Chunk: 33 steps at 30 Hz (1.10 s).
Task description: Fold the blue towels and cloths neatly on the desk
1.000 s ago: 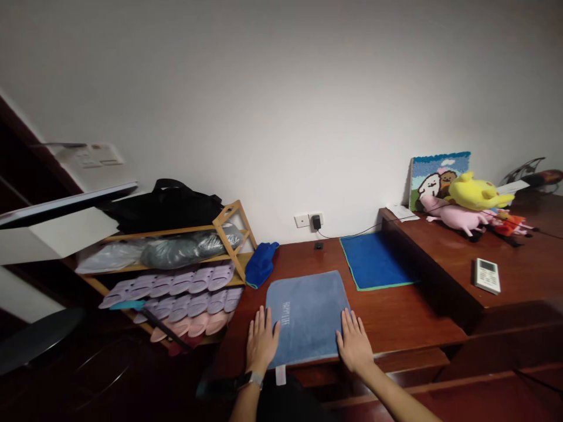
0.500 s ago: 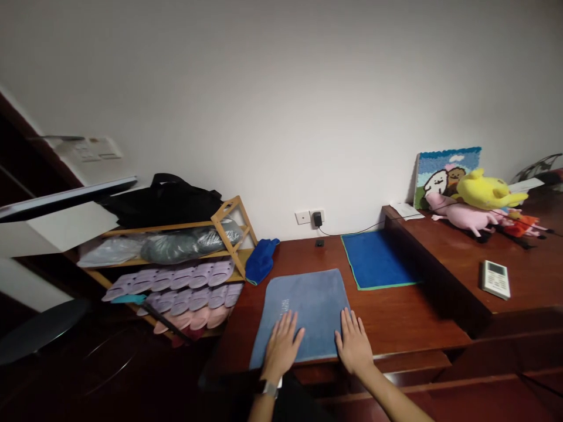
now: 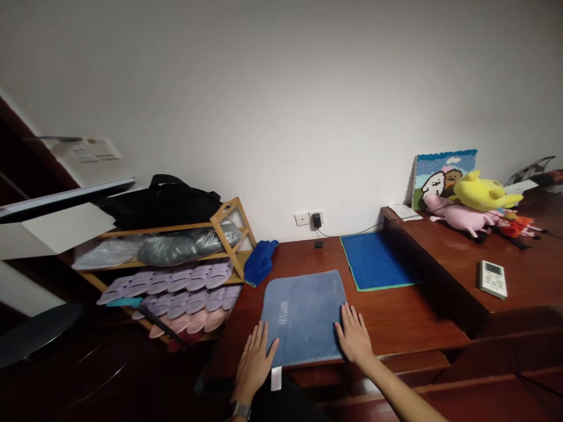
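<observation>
A grey-blue towel (image 3: 308, 316) with pale lettering lies spread flat on the brown wooden desk (image 3: 396, 319). Its white label (image 3: 276, 378) hangs over the desk's front edge. My left hand (image 3: 255, 358) rests with fingers stretched out on the towel's left edge, near the front corner. On the opposite edge my right hand (image 3: 354, 335) lies flat, fingers apart, partly on the towel. Neither hand grips anything. Behind and to the right is a bright blue cloth (image 3: 380, 261) with green trim, and a crumpled blue cloth (image 3: 260, 262) sits at the back left.
To the left, a wooden rack (image 3: 231, 223) holds several purple and pink slippers (image 3: 189, 278) and a black bag (image 3: 162, 202). A plugged-in charger (image 3: 316, 220) trails a cable. On the raised right surface lie plush toys (image 3: 481, 190) and a white remote (image 3: 493, 279).
My left hand has slid left across the towel to its left edge, uncovering more of the lettering and the label. My right hand has stayed nearly in place at the right edge.
</observation>
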### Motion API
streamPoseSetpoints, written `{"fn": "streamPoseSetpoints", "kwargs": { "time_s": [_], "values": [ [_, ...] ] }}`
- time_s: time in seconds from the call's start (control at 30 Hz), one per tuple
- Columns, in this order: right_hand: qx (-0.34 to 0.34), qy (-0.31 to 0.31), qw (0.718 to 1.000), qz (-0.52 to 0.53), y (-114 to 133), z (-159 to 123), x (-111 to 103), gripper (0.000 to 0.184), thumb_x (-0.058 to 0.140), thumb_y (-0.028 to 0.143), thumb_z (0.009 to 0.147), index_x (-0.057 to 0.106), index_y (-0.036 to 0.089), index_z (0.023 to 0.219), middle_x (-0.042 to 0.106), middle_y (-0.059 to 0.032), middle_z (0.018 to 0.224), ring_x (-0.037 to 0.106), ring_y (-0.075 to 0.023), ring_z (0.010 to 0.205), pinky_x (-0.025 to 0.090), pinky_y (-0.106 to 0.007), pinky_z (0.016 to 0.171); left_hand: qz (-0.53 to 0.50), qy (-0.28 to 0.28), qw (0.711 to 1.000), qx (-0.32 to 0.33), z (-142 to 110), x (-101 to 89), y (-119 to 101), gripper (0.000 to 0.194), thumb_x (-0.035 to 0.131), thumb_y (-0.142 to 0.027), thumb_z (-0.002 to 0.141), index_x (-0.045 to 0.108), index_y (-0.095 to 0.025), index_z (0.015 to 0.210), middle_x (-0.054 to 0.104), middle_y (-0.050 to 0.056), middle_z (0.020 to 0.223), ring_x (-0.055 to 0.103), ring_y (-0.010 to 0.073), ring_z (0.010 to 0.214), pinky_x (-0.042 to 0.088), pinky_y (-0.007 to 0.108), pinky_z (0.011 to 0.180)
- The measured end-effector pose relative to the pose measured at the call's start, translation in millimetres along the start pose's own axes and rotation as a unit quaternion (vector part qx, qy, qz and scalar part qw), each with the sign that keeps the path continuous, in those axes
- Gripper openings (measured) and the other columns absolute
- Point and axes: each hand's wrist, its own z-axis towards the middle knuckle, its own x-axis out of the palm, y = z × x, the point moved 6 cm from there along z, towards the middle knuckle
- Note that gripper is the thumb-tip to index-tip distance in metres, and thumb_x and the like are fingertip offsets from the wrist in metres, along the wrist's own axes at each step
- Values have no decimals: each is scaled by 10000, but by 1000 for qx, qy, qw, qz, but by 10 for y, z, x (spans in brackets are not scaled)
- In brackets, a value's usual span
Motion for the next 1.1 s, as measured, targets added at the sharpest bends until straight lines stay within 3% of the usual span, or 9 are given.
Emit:
{"fn": "streamPoseSetpoints", "kwargs": {
  "time_s": [0.17,0.3,0.57,0.7,0.83,0.97,1.1],
  "values": [
    [-6,-3,1000,2,34,34,-53,692,226,476,1041,210,145,1649,116,-33,1714,89,-231,1599,55,-427,1303,-4,-14,1000,1,17,83,76,734,341,-600,997,383,-173,1592,365,104,1662,337,287,1537,326,499,1253],
    [-29,-9,999,32,-35,29,-109,668,267,459,1043,268,160,1640,178,-38,1708,123,-242,1595,106,-440,1303,-15,-15,1000,8,24,123,96,726,318,-573,1008,383,-140,1588,349,125,1665,339,281,1536,312,492,1259],
    [-173,-103,977,74,-390,-309,-79,503,347,446,1067,522,310,1519,424,-4,1637,337,-230,1532,264,-449,1281,-39,-36,999,8,18,114,104,710,334,-572,1014,363,-170,1599,311,126,1681,342,290,1533,324,519,1249],
    [-108,-145,983,27,-763,-1,-347,507,359,352,1044,541,253,1507,453,-43,1618,348,-250,1525,252,-467,1277,-42,-33,999,8,20,98,103,678,335,-555,1020,366,-202,1599,309,112,1684,342,287,1533,322,529,1246],
    [-1,-119,992,-47,-1122,533,-660,562,357,384,1043,431,249,1583,310,-44,1692,206,-301,1576,183,-499,1278,-40,-13,999,11,19,85,101,658,336,-537,1024,386,-204,1590,309,117,1681,338,290,1533,322,528,1244],
    [24,-47,996,-76,-1272,734,-570,582,314,469,1060,365,289,1611,294,-41,1696,196,-300,1579,167,-494,1269,-35,-14,999,11,27,86,108,637,361,-526,1020,398,-235,1585,338,95,1671,336,286,1533,327,528,1241],
    [13,-61,994,-85,-1263,629,-417,575,307,469,1060,355,312,1612,281,-34,1700,196,-307,1578,162,-504,1262,-26,-11,1000,13,39,125,149,624,345,-518,1018,397,-262,1585,322,78,1679,349,277,1529,345,522,1230]
  ]
}}
